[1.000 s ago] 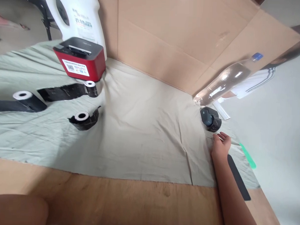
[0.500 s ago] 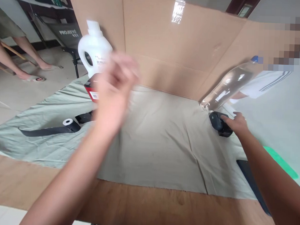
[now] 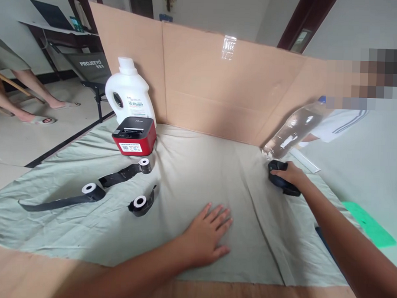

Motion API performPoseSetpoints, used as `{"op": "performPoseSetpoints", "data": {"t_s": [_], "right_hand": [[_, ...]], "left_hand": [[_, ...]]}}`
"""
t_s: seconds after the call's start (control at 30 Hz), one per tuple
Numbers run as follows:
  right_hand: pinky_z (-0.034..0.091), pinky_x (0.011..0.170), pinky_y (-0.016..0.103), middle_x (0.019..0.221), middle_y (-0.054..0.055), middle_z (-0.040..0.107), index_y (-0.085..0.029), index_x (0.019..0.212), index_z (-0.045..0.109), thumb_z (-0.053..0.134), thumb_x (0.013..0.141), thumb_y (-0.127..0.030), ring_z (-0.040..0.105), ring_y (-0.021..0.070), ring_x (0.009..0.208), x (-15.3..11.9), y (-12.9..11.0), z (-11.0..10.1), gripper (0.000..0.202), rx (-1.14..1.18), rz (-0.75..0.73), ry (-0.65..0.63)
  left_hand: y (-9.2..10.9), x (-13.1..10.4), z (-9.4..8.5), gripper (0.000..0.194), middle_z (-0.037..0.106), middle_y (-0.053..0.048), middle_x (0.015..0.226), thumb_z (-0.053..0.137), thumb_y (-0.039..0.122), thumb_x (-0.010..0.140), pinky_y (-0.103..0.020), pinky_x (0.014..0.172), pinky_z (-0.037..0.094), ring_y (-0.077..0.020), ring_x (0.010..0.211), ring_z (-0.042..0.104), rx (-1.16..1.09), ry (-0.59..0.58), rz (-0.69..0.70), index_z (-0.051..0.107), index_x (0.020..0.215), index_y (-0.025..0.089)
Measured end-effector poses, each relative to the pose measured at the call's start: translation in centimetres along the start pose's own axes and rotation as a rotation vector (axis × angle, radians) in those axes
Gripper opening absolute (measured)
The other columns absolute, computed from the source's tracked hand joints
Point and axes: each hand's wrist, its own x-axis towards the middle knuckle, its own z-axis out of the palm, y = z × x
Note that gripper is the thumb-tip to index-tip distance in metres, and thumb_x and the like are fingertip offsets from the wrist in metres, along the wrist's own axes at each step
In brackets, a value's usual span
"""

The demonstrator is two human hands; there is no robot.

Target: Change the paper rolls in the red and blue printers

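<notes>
My left hand (image 3: 210, 236) lies on the grey-green cloth (image 3: 197, 175), palm down and fingers spread, holding nothing. Over at the right, my right hand (image 3: 293, 175) grips a black rounded device (image 3: 278, 177) that rests on the cloth; its exact kind does not show. Left of my left hand sits a small roll of black paper (image 3: 139, 202) with a white core. Two more partly unrolled black rolls, a nearer one (image 3: 92, 191) and a farther one (image 3: 145, 166), lie beyond it, before a red and black receipt printer (image 3: 137, 138).
A white detergent jug (image 3: 130, 88) stands behind the printer against a cardboard screen (image 3: 213, 88). At the right, a large clear bottle (image 3: 293, 128) leans beside a person's white sleeve (image 3: 341, 123). A green sheet (image 3: 370, 224) and a dark flat object (image 3: 328, 247) lie near my right forearm.
My left hand has come down from in front of the jug and printer onto the cloth, uncovering the printer and rolls. My right hand remains at the black device. The view has tilted up.
</notes>
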Motion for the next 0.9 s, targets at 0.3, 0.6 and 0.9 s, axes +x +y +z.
{"op": "performPoseSetpoints", "data": {"t_s": [0.3,0.6,0.9], "right_hand": [[0.051,0.072,0.039,0.108,0.019,0.066,-0.018,0.125,0.051,0.064,0.077,-0.06,0.067,0.0345,0.092,-12.5,-19.0,0.7,0.065,-0.153,-0.235,-0.239],[0.051,0.077,0.044,0.115,0.027,0.062,-0.012,0.139,0.045,0.06,0.08,-0.055,0.065,0.0396,0.104,-16.3,-24.0,2.6,0.075,-0.135,-0.201,-0.325],[0.051,0.081,0.05,0.125,0.032,0.059,-0.013,0.149,0.041,0.062,0.072,-0.081,0.066,0.0432,0.104,-17.2,-22.5,2.7,0.104,-0.033,-0.194,-0.253]], "left_hand": [[3.1,-1.5,0.1,0.071,0.026,-0.008,0.168,0.031,0.059,0.104,-0.059,0.128,0.007,-0.0295,0.158,0.017,-0.146,-0.071,0.205,0.029,0.161,0.017],[3.2,-1.6,0.1,0.07,0.027,-0.008,0.168,0.038,0.057,0.103,-0.056,0.129,0.004,-0.0281,0.158,0.017,-0.138,-0.089,0.207,0.033,0.159,0.016],[3.1,-1.6,0.4,0.065,0.036,-0.009,0.164,0.039,0.056,0.103,-0.058,0.127,0.017,-0.0301,0.155,0.028,-0.054,-0.005,0.251,0.039,0.156,0.017]]}}
